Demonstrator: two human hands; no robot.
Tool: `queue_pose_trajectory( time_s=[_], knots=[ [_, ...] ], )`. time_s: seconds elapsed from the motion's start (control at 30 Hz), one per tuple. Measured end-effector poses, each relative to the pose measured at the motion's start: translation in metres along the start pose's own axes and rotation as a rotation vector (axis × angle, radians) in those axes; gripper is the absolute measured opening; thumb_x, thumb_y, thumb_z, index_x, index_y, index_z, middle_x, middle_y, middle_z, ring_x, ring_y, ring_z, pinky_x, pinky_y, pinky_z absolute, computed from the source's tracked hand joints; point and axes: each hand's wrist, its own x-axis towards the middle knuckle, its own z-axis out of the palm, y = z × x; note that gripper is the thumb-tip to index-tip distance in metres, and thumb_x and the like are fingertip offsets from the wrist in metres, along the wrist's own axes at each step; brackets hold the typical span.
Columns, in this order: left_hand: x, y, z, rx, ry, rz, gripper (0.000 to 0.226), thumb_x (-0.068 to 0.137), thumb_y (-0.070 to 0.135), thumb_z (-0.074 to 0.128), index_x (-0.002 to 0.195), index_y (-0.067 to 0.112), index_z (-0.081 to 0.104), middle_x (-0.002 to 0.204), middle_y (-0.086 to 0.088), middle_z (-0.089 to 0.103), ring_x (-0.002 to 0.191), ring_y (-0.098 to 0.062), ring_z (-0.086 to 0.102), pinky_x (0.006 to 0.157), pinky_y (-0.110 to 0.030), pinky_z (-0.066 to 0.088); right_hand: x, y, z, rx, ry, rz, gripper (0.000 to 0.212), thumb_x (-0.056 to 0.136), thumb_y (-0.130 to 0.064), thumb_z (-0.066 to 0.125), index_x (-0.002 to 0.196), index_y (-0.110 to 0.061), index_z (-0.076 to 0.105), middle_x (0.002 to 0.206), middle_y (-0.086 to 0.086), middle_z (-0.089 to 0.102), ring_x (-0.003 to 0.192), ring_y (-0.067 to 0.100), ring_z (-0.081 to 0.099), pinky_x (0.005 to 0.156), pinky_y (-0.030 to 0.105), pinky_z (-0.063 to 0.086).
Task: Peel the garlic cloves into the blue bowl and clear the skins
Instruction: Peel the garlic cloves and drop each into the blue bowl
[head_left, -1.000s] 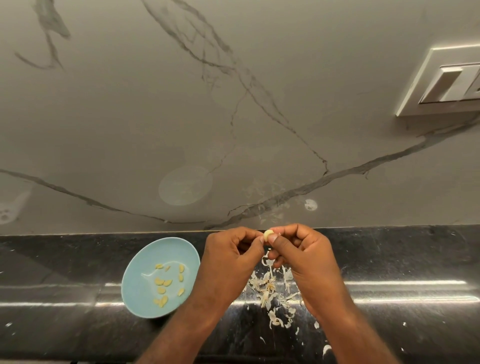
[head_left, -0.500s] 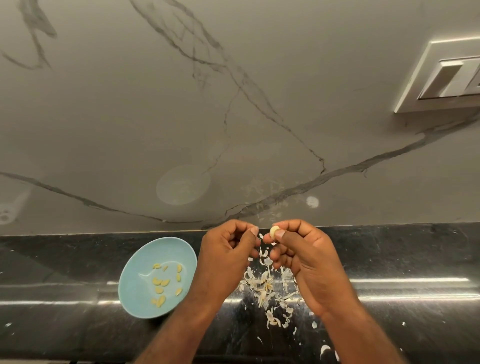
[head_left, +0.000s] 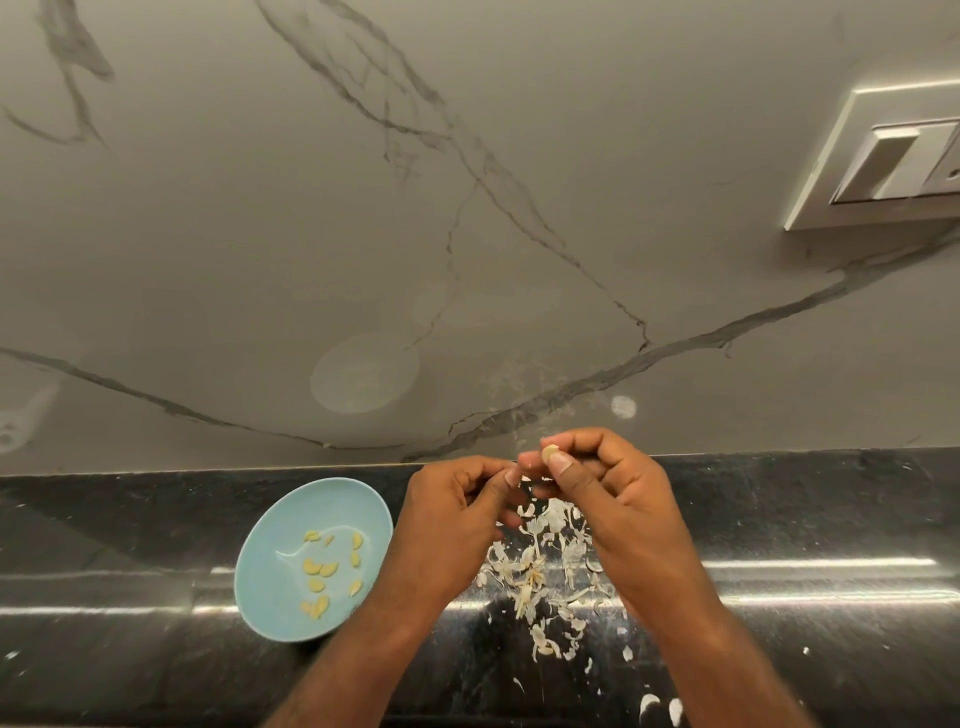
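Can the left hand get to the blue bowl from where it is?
Probably yes. The left hand hovers right beside the blue bowl, with nothing between them, and the bowl is open on top. The right hand pinches the garlic clove.

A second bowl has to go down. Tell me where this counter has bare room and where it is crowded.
Bare: the counter left of the blue bowl, and right of the right hand, bar specks. Crowded: garlic skins litter it under and between the left hand and the right, which pinches a garlic clove.
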Motion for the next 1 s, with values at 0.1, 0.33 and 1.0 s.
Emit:
queue_pose_trajectory(
  time_s=[0.1, 0.33, 1.0],
  knots=[
    [-0.001, 0.003, -0.001, -0.070, -0.023, -0.018, 0.017, 0.096, 0.016, 0.061, 0.100, 0.025, 0.075, 0.081, 0.002, 0.075, 0.070, -0.013, 0.071, 0.062, -0.021, 0.056, 0.001, 0.004, -0.001, -0.148, -0.012, 0.021, 0.009, 0.096, -0.013, 0.061, 0.100, -0.017, 0.068, 0.092, -0.002, 0.078, 0.091, 0.012, 0.073, 0.082, 0.024, 0.057],
    [-0.001, 0.005, -0.002, -0.052, 0.049, 0.056, 0.007, 0.088, 0.021, 0.071, 0.086, 0.027, 0.075, 0.076, 0.005, 0.075, 0.069, -0.010, 0.070, 0.063, -0.020, 0.055, 0.001, 0.008, -0.001, -0.169, 0.052, -0.022, 0.017, 0.094, -0.013, 0.065, 0.101, -0.026, 0.073, 0.091, -0.003, 0.076, 0.084, 0.011, 0.072, 0.075, 0.022, 0.057],
    [0.001, 0.003, -0.006, 0.043, 0.005, 0.098, 0.011, 0.090, 0.018, 0.068, 0.085, 0.022, 0.077, 0.068, 0.003, 0.073, 0.065, -0.013, 0.070, 0.062, -0.022, 0.056, 0.000, 0.015, -0.001, -0.384, -0.006, -0.169, 0.024, 0.091, -0.011, 0.069, 0.104, -0.030, 0.075, 0.095, -0.019, 0.071, 0.095, 0.003, 0.069, 0.083, 0.017, 0.054]
  ],
)
